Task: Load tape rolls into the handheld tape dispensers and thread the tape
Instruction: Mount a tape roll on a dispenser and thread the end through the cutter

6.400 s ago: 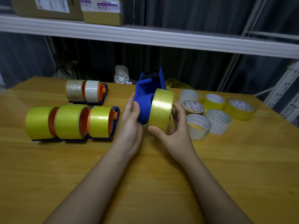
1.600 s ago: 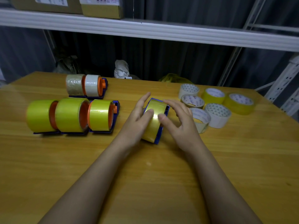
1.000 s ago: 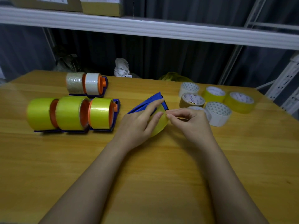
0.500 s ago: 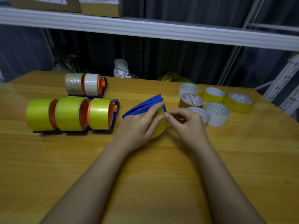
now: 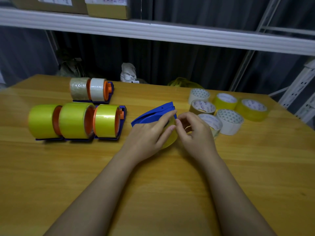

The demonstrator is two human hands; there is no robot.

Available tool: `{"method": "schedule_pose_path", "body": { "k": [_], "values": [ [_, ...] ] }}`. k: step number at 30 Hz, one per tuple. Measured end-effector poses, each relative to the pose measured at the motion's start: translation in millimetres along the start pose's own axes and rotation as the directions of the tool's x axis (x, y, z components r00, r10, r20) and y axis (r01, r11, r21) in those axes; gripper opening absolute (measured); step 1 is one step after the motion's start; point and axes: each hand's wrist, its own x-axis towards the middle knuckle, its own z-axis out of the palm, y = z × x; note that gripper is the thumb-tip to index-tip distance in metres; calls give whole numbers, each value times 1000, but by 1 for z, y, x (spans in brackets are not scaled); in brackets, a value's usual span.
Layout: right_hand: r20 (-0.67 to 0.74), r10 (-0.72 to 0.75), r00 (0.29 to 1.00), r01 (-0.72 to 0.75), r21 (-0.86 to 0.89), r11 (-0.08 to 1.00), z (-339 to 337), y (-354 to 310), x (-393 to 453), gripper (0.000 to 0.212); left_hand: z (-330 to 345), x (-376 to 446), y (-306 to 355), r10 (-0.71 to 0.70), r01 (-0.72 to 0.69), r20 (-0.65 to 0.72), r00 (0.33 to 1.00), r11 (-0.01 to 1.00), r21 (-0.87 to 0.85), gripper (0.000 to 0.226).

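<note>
Bare wooden table (image 5: 153, 193) fills the lower frame. At center, the left hand (image 5: 146, 137) grips a blue dispenser (image 5: 150, 115) holding a yellow roll (image 5: 170, 140); the right hand (image 5: 196, 133) pinches at that roll's edge. Loaded dispensers (image 5: 76, 120) sit left, loose rolls (image 5: 228, 113) right. Beyond, dark curtains (image 5: 170, 62) and a white shelf (image 5: 153, 33) with boxes (image 5: 107, 7).

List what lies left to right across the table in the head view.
Three yellow loaded dispensers → blue dispenser under the left hand → right hand → loose tape rolls.
</note>
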Motion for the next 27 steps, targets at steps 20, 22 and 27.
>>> {"method": "schedule_pose_path", "body": {
  "k": [20,22,27],
  "values": [
    [145,-6,989,24,-118,993,2,-2,0,20,1,-2,-2,-55,55,2,998,993,-103,48],
    [101,-20,995,33,-132,991,3,-3,0,18,1,-2,-2,-62,61,-1,998,991,-118,48],
    [68,-17,998,21,-67,998,6,0,1,23,1,-2,-2,-78,75,-11,997,986,-146,52]
  ]
}}
